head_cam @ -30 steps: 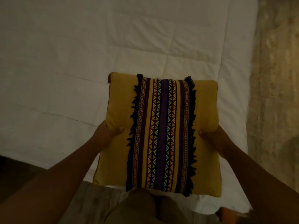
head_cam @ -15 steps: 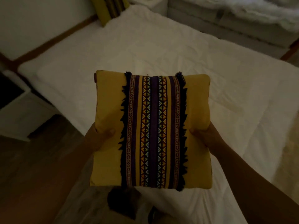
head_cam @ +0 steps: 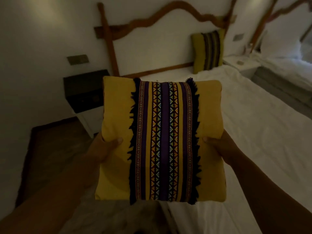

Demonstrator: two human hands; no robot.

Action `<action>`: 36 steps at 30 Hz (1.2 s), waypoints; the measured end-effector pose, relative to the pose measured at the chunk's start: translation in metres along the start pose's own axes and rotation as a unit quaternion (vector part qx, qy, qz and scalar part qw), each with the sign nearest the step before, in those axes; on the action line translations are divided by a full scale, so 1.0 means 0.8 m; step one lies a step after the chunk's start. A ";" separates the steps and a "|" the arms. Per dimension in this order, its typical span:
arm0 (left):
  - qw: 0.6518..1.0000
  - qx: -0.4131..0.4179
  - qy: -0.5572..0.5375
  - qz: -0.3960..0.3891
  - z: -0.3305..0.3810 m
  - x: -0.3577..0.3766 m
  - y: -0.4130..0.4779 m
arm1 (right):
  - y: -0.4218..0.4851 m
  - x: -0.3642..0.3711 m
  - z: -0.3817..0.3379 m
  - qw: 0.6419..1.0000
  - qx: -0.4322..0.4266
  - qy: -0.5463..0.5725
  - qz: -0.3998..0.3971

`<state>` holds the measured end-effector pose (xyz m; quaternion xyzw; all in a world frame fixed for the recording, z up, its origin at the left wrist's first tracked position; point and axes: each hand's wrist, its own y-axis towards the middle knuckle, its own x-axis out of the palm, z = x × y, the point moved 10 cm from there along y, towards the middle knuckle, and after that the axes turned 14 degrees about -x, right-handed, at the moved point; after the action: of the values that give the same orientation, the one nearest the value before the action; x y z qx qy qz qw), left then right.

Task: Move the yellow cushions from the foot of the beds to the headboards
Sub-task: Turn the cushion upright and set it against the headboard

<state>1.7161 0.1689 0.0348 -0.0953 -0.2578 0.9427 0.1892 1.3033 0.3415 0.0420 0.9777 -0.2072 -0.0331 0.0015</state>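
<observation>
I hold a yellow cushion [head_cam: 116,119] with a purple patterned, dark-fringed centre band flat in front of me. My left hand [head_cam: 105,146] grips its left edge, thumb on top. My right hand [head_cam: 219,146] grips its right edge the same way. A second yellow cushion [head_cam: 208,51] stands upright against the wooden headboard [head_cam: 155,16] at the right side of the bed [head_cam: 253,132]. The held cushion hovers over the bed's left edge, well short of the headboard.
A dark-topped white nightstand [head_cam: 84,92] stands left of the bed by the wall. A brown rug [head_cam: 55,149] lies on the floor to the left. Another bed with white bedding [head_cam: 287,65] and a small white nightstand [head_cam: 243,65] are at right.
My view has swung up and along the bed from its foot to the headboard end. The cushion stays gripped in both hands. The headboard and second cushion have come into view.
</observation>
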 end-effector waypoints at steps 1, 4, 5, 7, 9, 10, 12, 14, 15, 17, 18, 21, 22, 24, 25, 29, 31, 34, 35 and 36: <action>1.000 0.005 -0.005 0.015 0.012 -0.026 0.003 | 0.021 0.025 -0.013 1.000 -0.013 0.002 -0.009; 0.999 0.024 -0.011 0.037 0.046 -0.087 0.019 | 0.078 0.079 -0.041 0.999 -0.032 0.009 -0.017; 0.999 0.023 -0.020 0.042 0.055 -0.101 0.026 | 0.096 0.092 -0.046 0.999 -0.034 0.011 -0.022; 0.997 0.021 -0.049 0.054 0.071 -0.127 0.042 | 0.132 0.114 -0.057 0.999 -0.041 0.018 -0.028; 0.996 0.023 -0.065 0.059 0.087 -0.145 0.064 | 0.170 0.131 -0.068 0.998 -0.053 0.014 -0.035; 0.996 0.023 -0.067 0.062 0.094 -0.153 0.076 | 0.189 0.138 -0.070 0.998 -0.056 0.013 -0.038; 0.995 0.023 -0.072 0.071 0.111 -0.164 0.102 | 0.232 0.148 -0.066 0.998 -0.054 0.016 -0.039; 0.995 0.027 -0.062 0.073 0.133 -0.169 0.136 | 0.282 0.156 -0.057 0.998 -0.050 0.017 -0.039; 0.995 0.029 -0.056 0.073 0.144 -0.170 0.154 | 0.308 0.159 -0.053 0.998 -0.050 0.019 -0.037; 0.995 0.031 -0.058 0.073 0.166 -0.170 0.195 | 0.362 0.165 -0.045 0.997 -0.054 0.024 -0.043; 0.995 0.029 -0.061 0.076 0.177 -0.171 0.215 | 0.389 0.169 -0.042 0.997 -0.055 0.026 -0.051; 0.996 0.016 -0.062 0.070 0.209 -0.166 0.272 | 0.460 0.170 -0.031 0.997 -0.049 0.024 -0.056; 0.995 0.011 -0.066 0.070 0.219 -0.164 0.291 | 0.482 0.169 -0.028 0.997 -0.048 0.025 -0.056; 0.994 -0.001 -0.075 0.078 0.237 -0.160 0.325 | 0.524 0.165 -0.025 0.997 -0.044 0.027 -0.058; 0.994 -0.003 -0.080 0.078 0.245 -0.156 0.343 | 0.542 0.163 -0.025 0.997 -0.043 0.027 -0.060; 0.995 -0.011 -0.082 0.063 0.280 -0.135 0.403 | 0.609 0.147 -0.018 0.998 -0.023 0.016 -0.059; 0.995 -0.008 -0.077 0.057 0.300 -0.127 0.432 | 0.645 0.138 -0.013 0.999 -0.012 0.005 -0.052; 0.997 0.011 -0.068 0.035 0.331 -0.114 0.475 | 0.696 0.131 -0.012 0.999 -0.010 -0.014 -0.048; 0.997 0.007 -0.067 0.032 0.339 -0.112 0.490 | 0.713 0.130 -0.011 0.999 -0.011 -0.018 -0.047; 0.997 0.003 -0.071 0.030 0.347 -0.111 0.506 | 0.731 0.129 -0.011 0.999 -0.013 -0.022 -0.044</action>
<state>1.5953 -0.3144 0.0662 -0.0353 -0.2644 0.9532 0.1423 1.1608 -0.2353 0.0537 0.9848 -0.1637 -0.0577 0.0085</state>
